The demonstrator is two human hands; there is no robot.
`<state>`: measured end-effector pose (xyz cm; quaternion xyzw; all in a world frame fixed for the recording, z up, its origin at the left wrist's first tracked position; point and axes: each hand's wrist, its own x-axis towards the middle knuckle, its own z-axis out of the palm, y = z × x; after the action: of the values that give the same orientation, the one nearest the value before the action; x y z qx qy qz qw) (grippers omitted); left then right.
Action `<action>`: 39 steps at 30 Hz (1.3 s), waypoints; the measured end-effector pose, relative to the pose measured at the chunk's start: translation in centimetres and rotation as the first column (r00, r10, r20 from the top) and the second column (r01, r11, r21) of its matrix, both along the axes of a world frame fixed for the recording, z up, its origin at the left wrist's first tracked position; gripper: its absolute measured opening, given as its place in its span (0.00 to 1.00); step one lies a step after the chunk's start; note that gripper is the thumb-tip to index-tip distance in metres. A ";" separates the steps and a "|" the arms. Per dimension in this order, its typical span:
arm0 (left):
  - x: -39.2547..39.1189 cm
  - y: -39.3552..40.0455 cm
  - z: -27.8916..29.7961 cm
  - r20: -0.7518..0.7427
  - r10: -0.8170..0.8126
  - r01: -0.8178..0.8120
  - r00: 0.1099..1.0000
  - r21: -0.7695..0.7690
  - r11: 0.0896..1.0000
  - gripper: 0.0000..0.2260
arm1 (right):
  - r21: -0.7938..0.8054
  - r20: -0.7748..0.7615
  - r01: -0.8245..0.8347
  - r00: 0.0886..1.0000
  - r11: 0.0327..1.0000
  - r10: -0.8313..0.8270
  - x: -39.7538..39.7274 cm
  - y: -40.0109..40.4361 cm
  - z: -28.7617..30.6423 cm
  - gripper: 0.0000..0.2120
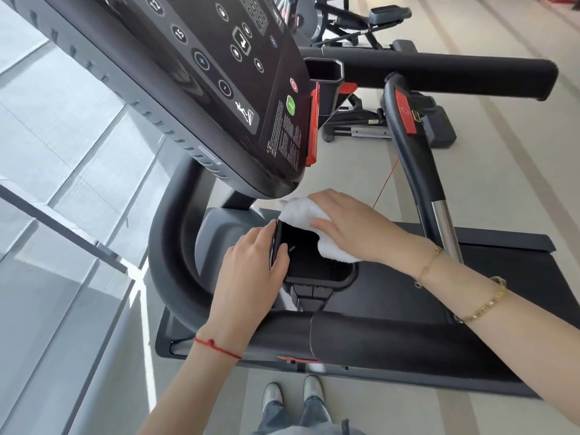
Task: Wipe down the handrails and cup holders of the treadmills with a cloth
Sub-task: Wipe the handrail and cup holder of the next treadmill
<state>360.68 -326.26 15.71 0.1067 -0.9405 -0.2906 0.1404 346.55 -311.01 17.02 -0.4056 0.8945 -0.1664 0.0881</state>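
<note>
A black cup holder (317, 274) sits below the treadmill console (219, 89), at the frame's centre. My left hand (251, 262) grips the holder's left rim, thumb inside and fingers curled over the edge. My right hand (348, 227) lies flat on a white cloth (301, 211) and presses it onto the holder's far right rim. The cloth drapes partly into the holder. A padded black handrail (392, 343) runs across just in front of me, and a curved handrail (169, 255) bends round on the left.
A second cup holder (326, 73) and another padded handrail (439, 65) sit on the console's far side. A curved bar with a red stop tab (406, 113) crosses the deck. Window glass is on the left, other gym machines at the back, my shoes (292, 397) below.
</note>
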 end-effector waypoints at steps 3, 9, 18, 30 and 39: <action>0.0 0.0 -0.1 0.001 0.004 -0.004 1.000 -0.010 1.000 0.16 | 0.058 -0.115 -0.038 0.992 0.998 0.044 -0.3 -2.8 0.2 0.15; 0.0 -0.2 -0.1 -0.021 -0.011 0.010 1.000 -0.005 1.000 0.19 | -0.090 -0.006 0.052 0.999 0.995 -0.053 0.2 1.1 -0.7 0.17; -0.2 -0.1 -0.1 -0.041 -0.029 0.027 0.999 -0.032 0.999 0.18 | -0.072 0.114 0.104 0.989 0.992 -0.095 -0.1 -0.2 0.4 0.17; -0.1 0.1 -0.2 -0.060 -0.029 0.024 0.998 -0.075 0.997 0.12 | -0.256 0.464 0.547 0.793 0.797 -0.395 8.1 2.2 -1.3 0.31; -0.1 0.1 -0.5 -0.041 -0.025 0.023 0.999 -0.050 0.998 0.19 | -0.225 0.409 0.488 0.833 0.844 -0.372 6.2 1.5 -0.3 0.28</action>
<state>360.63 -326.14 15.20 0.0857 -0.9455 -0.2710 0.1591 352.73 -309.52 16.67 -0.1636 0.8937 -0.3943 0.1384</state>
